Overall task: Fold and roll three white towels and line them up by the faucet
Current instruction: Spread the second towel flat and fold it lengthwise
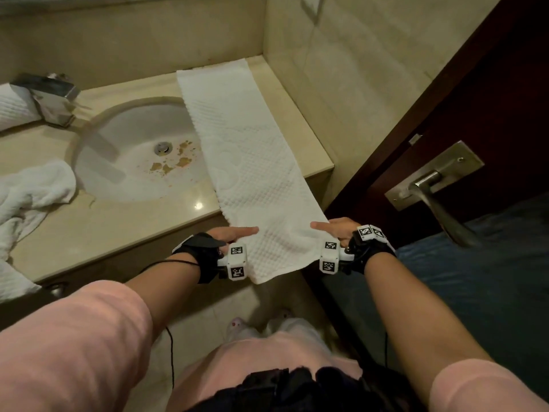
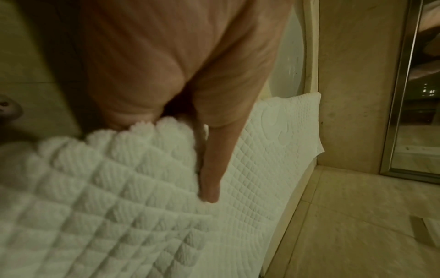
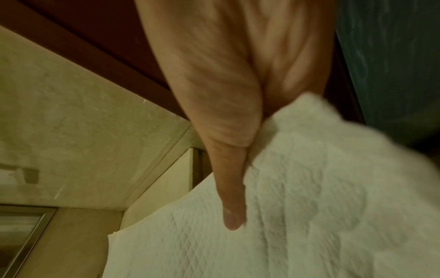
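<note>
A long white waffle towel (image 1: pixel 246 162) folded into a narrow strip lies on the counter right of the sink, its near end hanging over the front edge. My left hand (image 1: pixel 234 233) pinches the towel's left side near that end, thumb on top (image 2: pixel 209 178). My right hand (image 1: pixel 329 228) pinches the right side the same way, thumb (image 3: pixel 233 206) lying on the cloth (image 3: pixel 309 206). A rolled white towel (image 1: pixel 15 108) sits at the far left behind the faucet (image 1: pixel 50 96). A crumpled white towel (image 1: pixel 29 191) lies left of the basin.
The round sink basin (image 1: pixel 136 153) has brown stains near its drain. The beige counter (image 1: pixel 118 230) ends at a tiled wall on the right. A dark wooden door with a metal handle (image 1: pixel 430 185) stands close at the right.
</note>
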Available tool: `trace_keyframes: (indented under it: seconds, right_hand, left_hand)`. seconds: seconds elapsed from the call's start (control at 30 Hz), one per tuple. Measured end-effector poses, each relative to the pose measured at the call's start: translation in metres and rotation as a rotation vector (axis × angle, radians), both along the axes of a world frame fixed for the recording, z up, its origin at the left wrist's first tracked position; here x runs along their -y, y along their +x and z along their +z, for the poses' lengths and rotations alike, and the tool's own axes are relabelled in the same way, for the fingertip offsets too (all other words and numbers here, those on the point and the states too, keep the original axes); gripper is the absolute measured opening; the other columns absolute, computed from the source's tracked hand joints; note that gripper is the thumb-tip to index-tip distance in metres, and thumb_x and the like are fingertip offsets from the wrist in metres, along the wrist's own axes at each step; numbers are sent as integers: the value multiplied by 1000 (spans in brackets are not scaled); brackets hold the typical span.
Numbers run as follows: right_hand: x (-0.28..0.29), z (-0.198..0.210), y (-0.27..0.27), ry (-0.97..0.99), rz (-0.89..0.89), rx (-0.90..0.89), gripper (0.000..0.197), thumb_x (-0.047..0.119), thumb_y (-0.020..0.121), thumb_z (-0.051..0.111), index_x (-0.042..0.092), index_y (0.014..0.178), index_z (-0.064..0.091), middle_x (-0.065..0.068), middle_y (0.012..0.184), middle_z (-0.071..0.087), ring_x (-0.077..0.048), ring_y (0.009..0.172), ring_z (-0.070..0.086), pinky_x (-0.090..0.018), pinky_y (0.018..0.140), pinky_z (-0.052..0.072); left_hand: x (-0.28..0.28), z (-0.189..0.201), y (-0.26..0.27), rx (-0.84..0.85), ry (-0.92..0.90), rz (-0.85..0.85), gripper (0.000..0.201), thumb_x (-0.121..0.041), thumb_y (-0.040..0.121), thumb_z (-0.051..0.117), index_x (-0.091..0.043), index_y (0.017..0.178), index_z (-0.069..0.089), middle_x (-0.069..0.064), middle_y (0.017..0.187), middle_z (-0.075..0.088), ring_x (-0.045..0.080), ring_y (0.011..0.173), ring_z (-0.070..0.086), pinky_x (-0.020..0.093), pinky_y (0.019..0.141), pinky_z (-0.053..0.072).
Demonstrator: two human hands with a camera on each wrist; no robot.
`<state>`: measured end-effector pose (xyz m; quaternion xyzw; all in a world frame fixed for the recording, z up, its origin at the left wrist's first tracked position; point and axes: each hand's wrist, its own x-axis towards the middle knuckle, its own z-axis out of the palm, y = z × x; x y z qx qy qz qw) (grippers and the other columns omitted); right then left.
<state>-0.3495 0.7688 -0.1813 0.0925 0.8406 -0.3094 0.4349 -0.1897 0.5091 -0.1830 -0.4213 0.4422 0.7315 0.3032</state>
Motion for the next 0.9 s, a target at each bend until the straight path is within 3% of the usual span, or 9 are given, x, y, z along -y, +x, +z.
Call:
trace_keyframes:
  seconds: [0.07,0.13,0.2,0.27,0.33,0.43,0.57,0.7,0.9]
  right_hand:
    - [-2,6,2,60,62,21,53,53,74,75,12,107,68,-3,78,68,-7,36,55,-16,35,37]
    - [-3,12,3,53,92,64,52,51,73,77,11,106,69,-6,81,71,-11,45,61,-20,41,45]
    - [-3,16,5,33,128,110,64,54,60,84,11,105,71,-13,96,74,-21,69,67,-30,62,52]
    - [-3,14,3,66,230,115,88,64,33,88,13,103,72,-16,100,73,-24,73,64,-33,68,50]
    - [-3,10,0,84,270,124,96,63,25,89,10,104,72,-13,93,74,-27,75,69,-36,75,54]
    - [-3,11,3,125,318,126,88,60,29,88,11,100,71,-10,89,75,-31,84,72,-43,84,56]
    - [-8,14,3,139,342,115,70,57,50,84,11,100,69,-10,91,75,-31,86,71,-48,86,55]
    - [-14,8,1,115,346,68,55,55,73,72,9,103,67,-8,94,73,-25,84,70,-37,75,57]
    - [-16,-6,11,-208,97,102,46,30,92,60,6,131,53,-13,124,59,-26,104,59,-41,96,50]
  left_hand:
    - [-5,15,8,12,5,-21,46,-19,74,81,-7,115,65,11,94,73,22,64,72,29,54,57]
    - [-10,25,14,39,-34,-51,29,-13,82,72,-3,108,65,11,78,72,17,39,62,18,34,44]
    - [-13,28,20,42,-72,-69,30,-10,81,73,-2,109,65,13,82,73,19,47,67,21,38,48]
    - [-15,21,25,52,-73,-70,40,-8,77,77,-2,114,64,14,97,73,26,75,73,31,60,58]
    - [-18,15,31,75,-129,-25,48,-12,70,82,-4,114,65,14,102,73,30,89,71,42,83,56]
    - [-21,-9,36,105,-235,-18,58,-29,61,88,-9,110,66,13,103,72,32,91,71,49,89,52]
    - [-40,6,34,63,-292,52,26,-25,94,58,-3,108,59,16,106,67,31,94,64,44,85,52]
    - [-29,-54,35,75,-395,43,53,-43,91,56,2,118,57,23,122,62,38,110,60,51,99,45]
    - [-77,34,55,31,-277,117,22,-22,85,70,-6,98,65,8,69,73,17,52,67,22,49,51]
